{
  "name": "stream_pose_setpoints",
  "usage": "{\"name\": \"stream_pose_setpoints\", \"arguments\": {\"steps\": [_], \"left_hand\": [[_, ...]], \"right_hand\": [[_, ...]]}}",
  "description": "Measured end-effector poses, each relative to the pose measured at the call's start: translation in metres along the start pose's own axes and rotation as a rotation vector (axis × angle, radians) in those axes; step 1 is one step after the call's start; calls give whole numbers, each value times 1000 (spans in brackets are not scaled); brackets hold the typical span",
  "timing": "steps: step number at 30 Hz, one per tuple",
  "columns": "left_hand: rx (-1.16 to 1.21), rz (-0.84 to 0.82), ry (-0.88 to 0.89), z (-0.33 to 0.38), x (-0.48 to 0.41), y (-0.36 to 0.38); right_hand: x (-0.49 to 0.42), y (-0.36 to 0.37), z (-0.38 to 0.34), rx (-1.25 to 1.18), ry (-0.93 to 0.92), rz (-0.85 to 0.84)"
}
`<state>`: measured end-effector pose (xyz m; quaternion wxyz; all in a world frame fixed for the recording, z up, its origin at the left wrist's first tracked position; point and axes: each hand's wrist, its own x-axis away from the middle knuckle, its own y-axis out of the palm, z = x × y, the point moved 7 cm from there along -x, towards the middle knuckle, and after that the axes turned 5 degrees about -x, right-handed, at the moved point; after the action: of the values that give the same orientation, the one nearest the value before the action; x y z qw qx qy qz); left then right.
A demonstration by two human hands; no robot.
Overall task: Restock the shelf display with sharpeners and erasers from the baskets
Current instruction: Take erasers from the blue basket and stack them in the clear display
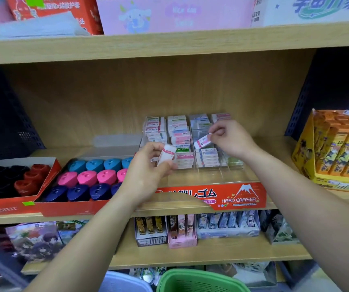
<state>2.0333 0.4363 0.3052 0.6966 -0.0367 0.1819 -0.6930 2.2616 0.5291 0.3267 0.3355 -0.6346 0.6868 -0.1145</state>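
- L hand point(148, 167): white eraser point(166, 156) gripped, held at front-left of clear display tray point(209, 172).
- R hand point(231, 137): pink-banded eraser point(202, 142) pinched above tray's stacked erasers.
- Green basket point(198, 281) seen below shelves.

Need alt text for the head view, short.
The right hand pinches an eraser over the clear eraser display on a wooden shelf, while the left hand holds a second eraser. Sharpener trays sit to its left; a green basket is below.
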Motion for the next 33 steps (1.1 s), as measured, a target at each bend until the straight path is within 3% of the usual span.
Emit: {"name": "stream_pose_setpoints", "arguments": {"steps": [8,11,14,17,19,21,26,33], "left_hand": [[17,-44,-8,0,-1,-1],[24,-40,-12,-2,-1,-3],[34,-15,-7,-4,0,-3],[36,18,7,-4,0,-4],[23,33,18,-4,1,-5],[19,48,37,-2,3,-6],[32,32,75,4,5,-8],[10,19,43,3,5,-7]], "right_hand": [[1,10,9,293,-57,-28],[9,3,-2,284,-83,61],[32,4,-33,104,-185,78],[61,26,-62,-166,-168,-138],[71,36,-70,-111,-169,-210],[74,40,-69,-124,-148,-215],[73,35,-59,-447,-85,-164],[80,35,-54,-562,-35,-148]]}}
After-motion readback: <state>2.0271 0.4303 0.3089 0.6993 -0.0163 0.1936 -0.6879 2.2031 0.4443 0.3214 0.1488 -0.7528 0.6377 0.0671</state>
